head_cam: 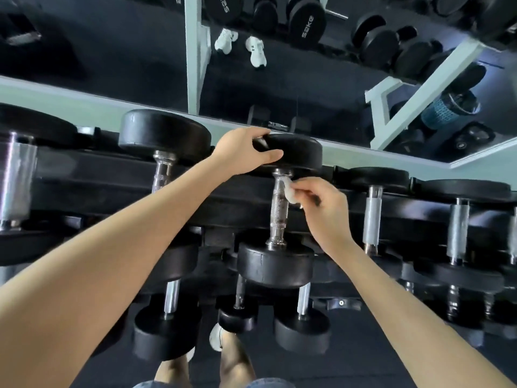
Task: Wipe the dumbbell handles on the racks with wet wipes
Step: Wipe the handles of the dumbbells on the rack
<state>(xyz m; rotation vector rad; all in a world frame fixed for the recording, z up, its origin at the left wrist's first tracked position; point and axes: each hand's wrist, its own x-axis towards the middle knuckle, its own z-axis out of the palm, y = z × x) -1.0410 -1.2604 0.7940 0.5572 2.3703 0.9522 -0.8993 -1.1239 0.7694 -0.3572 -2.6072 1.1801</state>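
A black dumbbell with a knurled chrome handle (279, 208) lies on the top tier of the black rack (112, 186), straight ahead of me. My left hand (243, 149) grips its far rubber head (296, 152), thumb curled over the front edge. My right hand (326, 203) pinches a small white wet wipe (289, 190) and holds it against the upper right side of the handle. The dumbbell's near head (275, 264) sits at the rack's front edge.
More dumbbells flank it on the top tier: one to the left (163, 135), several to the right (373, 211). Smaller ones (302, 329) sit on the lower tier. A mirror (293, 88) behind the rack reflects another rack. My feet stand on dark floor (363, 359).
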